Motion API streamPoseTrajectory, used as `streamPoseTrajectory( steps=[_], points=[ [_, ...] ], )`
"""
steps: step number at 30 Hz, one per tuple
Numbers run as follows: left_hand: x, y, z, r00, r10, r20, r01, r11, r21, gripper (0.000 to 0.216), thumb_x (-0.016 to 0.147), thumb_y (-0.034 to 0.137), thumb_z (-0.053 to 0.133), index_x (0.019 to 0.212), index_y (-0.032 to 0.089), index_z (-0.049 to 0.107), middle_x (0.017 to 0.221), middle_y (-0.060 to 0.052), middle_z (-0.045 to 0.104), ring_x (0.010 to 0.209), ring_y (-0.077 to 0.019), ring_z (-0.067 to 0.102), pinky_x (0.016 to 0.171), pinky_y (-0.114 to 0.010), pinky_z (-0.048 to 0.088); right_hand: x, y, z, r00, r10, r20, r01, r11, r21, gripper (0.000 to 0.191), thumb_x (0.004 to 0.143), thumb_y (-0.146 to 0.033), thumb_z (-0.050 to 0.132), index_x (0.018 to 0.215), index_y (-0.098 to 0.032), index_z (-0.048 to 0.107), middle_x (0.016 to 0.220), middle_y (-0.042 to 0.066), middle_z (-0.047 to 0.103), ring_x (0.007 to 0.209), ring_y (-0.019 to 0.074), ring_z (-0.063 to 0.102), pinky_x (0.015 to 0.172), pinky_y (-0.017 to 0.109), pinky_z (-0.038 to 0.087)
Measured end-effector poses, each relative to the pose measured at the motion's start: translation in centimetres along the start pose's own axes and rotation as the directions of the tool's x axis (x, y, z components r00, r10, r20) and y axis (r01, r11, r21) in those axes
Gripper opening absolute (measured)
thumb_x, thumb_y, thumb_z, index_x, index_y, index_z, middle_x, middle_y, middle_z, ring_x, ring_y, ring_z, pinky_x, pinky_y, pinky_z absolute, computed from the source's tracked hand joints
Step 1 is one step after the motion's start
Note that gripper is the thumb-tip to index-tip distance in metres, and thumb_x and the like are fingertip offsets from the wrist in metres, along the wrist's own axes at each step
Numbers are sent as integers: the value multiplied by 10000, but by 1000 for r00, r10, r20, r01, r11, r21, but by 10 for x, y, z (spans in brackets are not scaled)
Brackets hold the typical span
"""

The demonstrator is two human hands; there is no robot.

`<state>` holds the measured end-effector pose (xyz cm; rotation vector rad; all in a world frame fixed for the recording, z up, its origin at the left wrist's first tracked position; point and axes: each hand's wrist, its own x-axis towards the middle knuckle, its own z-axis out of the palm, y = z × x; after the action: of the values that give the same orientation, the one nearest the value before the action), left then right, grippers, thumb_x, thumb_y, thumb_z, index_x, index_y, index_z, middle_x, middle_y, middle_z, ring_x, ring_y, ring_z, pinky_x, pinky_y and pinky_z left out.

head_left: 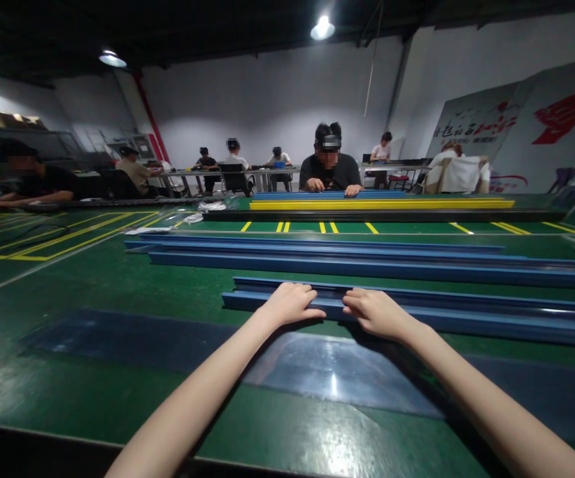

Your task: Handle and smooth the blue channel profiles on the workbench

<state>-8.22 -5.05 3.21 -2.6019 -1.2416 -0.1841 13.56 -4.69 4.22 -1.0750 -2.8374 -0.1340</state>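
Both of my hands rest on a long blue metal rail (467,312) that lies across the green surface (118,285) in front of me. My left hand (291,303) has its fingers curled over the rail's near edge. Just to its right, my right hand (374,311) grips the same rail with its fingers bent over the top. The rail's left end is near my left hand, and the rail runs out of view to the right. A clear plastic sheet (337,368) lies flat under my forearms.
Several more blue rails (367,259) lie stacked behind the near one. Farther back are a yellow rail (382,204) and a blue one, where a seated person (330,166) works facing me. Other people sit at tables on the left and along the back wall.
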Motion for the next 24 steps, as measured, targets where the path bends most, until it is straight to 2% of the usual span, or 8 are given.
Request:
streamPoseTrajectory(
  steps=[4, 8, 12, 16, 20, 24],
  points=[
    [-17, -16, 0, 998, -18, -58, 18, 1000, -4, 443, 822, 567, 381, 829, 165, 568, 873, -45, 611, 825, -181, 570, 685, -267, 405, 0, -3, -3, 999, 14, 39, -14, 1000, 10, 289, 886, -263, 281, 802, -172, 541, 839, 62, 593, 752, 155, 530, 632, 254, 313],
    [-39, -34, -1, 998, -45, -40, 44, 999, -25, 417, 820, 551, 400, 818, 165, 558, 888, -44, 602, 852, -178, 551, 727, -269, 402, 5, -9, -4, 997, 34, 73, -37, 999, 36, 303, 884, -333, 298, 844, -175, 554, 870, 69, 598, 799, 168, 539, 660, 256, 333],
    [-54, -44, -3, 997, -73, -8, 72, 994, -82, 350, 832, 493, 435, 827, 165, 557, 893, -37, 605, 872, -171, 555, 746, -254, 402, 18, -19, -4, 999, 27, 47, -31, 996, 83, 334, 884, -381, 306, 913, -174, 566, 902, 75, 610, 838, 175, 546, 689, 260, 353],
    [-61, -49, -7, 994, -110, 18, 112, 984, -139, 316, 817, 471, 480, 847, 172, 575, 893, -27, 622, 871, -162, 567, 745, -235, 401, 38, -31, -5, 999, -52, 0, 52, 993, 107, 354, 889, -383, 301, 954, -171, 577, 946, 83, 618, 868, 175, 547, 719, 264, 366],
    [-61, -50, -13, 990, -132, 47, 136, 983, -123, 306, 809, 460, 499, 854, 171, 589, 887, -28, 633, 854, -170, 579, 721, -241, 402, 52, -39, -5, 991, -113, -68, 120, 987, 107, 372, 899, -353, 270, 943, -166, 589, 942, 83, 620, 889, 173, 536, 745, 267, 367],
    [-62, -51, -19, 983, -158, 91, 167, 982, -91, 301, 804, 459, 506, 833, 173, 597, 863, -25, 639, 816, -178, 592, 666, -244, 396, 56, -39, -2, 992, -125, -5, 125, 985, 118, 351, 884, -367, 310, 861, -166, 597, 874, 79, 622, 832, 170, 546, 715, 264, 369]
  ],
)
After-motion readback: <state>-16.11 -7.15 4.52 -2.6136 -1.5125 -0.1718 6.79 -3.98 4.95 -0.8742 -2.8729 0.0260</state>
